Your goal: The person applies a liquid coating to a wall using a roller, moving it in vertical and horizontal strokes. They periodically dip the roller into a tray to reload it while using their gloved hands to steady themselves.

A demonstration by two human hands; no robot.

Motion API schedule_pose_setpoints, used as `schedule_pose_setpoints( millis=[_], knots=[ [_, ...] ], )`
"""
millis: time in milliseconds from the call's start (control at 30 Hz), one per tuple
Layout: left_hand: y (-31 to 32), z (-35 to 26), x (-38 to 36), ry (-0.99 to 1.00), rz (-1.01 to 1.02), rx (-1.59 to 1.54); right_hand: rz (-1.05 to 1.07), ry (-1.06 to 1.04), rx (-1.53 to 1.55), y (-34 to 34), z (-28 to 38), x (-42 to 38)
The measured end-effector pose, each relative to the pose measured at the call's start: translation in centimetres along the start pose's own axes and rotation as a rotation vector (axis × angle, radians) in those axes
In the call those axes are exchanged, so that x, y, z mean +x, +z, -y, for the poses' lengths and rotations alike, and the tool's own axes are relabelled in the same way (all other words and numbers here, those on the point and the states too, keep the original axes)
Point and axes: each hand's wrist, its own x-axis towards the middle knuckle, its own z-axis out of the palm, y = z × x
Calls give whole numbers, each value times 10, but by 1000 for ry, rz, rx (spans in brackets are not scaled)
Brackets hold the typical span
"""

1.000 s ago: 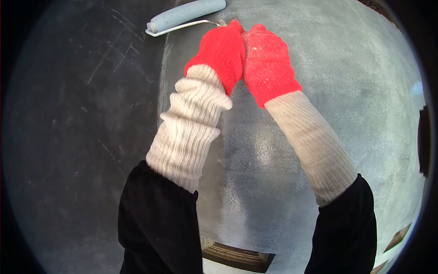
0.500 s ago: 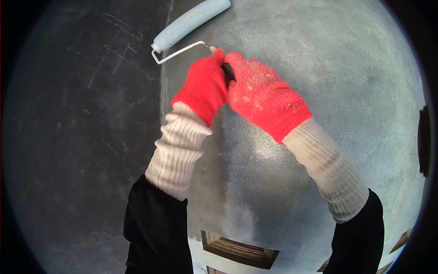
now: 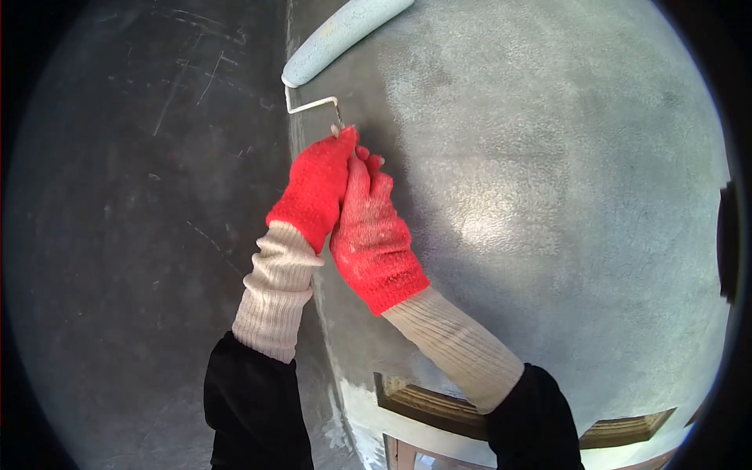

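Note:
A paint roller (image 3: 345,39) with a pale blue sleeve and a white wire frame lies against the grey wall, close to the corner line. My left hand (image 3: 313,184), in a red glove, is wrapped round its handle just below the frame. Right beside it, my right hand (image 3: 372,227), also gloved in red with pale smears, is closed on the same handle from the right. Both gloves hide most of the handle. Ribbed beige cuffs and black sleeves cover my forearms.
On the left is a dark, scratched surface (image 3: 141,235) meeting the wall at a corner. Wet, shiny paint coats the wall (image 3: 533,204) on the right. Lower down are framed recesses (image 3: 435,407) in a whitish band, and a dark object (image 3: 728,243) stands at the far right edge.
The roller has shifted slightly right and its frame has turned. Both hands have moved left and downward, the right hand farther, coming closer under the left. The view has tilted a little.

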Motion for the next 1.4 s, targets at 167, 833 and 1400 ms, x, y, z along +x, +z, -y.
schedule_pose_setpoints(
  millis=[167, 833, 1400],
  knots=[
    [-39, 11, -2, 32, -115, 168, 149, -59, 130, -18, 19, -39],
    [-72, 76, -107, -305, -271, 428, 572, 600, 791, -84, 15, -239],
    [-135, 254, -281, -484, -326, 836, 833, 564, 833, -111, 10, -340]
  ],
)
